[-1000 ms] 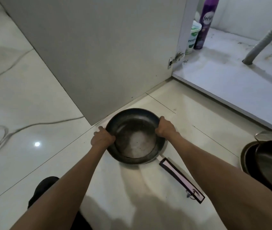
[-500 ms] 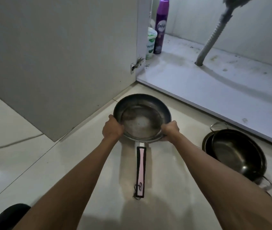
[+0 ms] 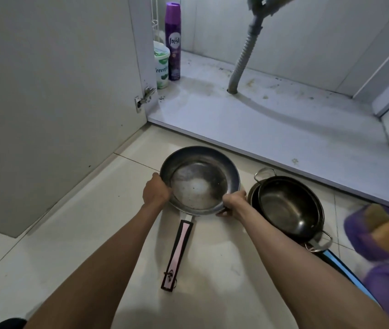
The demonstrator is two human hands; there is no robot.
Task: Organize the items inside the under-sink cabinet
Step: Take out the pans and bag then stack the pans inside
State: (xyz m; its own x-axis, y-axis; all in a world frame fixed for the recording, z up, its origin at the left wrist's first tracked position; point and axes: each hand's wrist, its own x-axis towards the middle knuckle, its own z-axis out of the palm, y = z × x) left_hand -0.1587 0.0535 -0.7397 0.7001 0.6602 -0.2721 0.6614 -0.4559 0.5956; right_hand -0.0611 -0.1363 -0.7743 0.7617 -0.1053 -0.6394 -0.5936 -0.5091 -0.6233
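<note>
Gripping the dark round metal frying pan (image 3: pixel 199 184) by its rim, the left hand (image 3: pixel 156 192) curls over the left edge, its fingertips hidden behind the metal. The right hand (image 3: pixel 233 203) clasps the near right edge, thumb on top and fingers tucked beneath. The pan sits over the pale tiled floor (image 3: pixel 93 222) just outside the cabinet; whether it touches the tile cannot be told. Its pink, dark-bordered handle (image 3: pixel 178 252) runs back from between the two hands. Just beside the right knuckles stand nested dark metal pots (image 3: pixel 288 205) with loop handles. Ahead of the fingertips lies the stained white cabinet floor (image 3: pixel 260 129), where a grey ribbed drain hose (image 3: pixel 243 60) enters. Farther ahead on the left, a tall purple spray can (image 3: pixel 174 41) and a white tub (image 3: pixel 162 67) with green lettering stand together. Left of the left hand hangs the open grey cabinet door (image 3: pixel 58 91).
</note>
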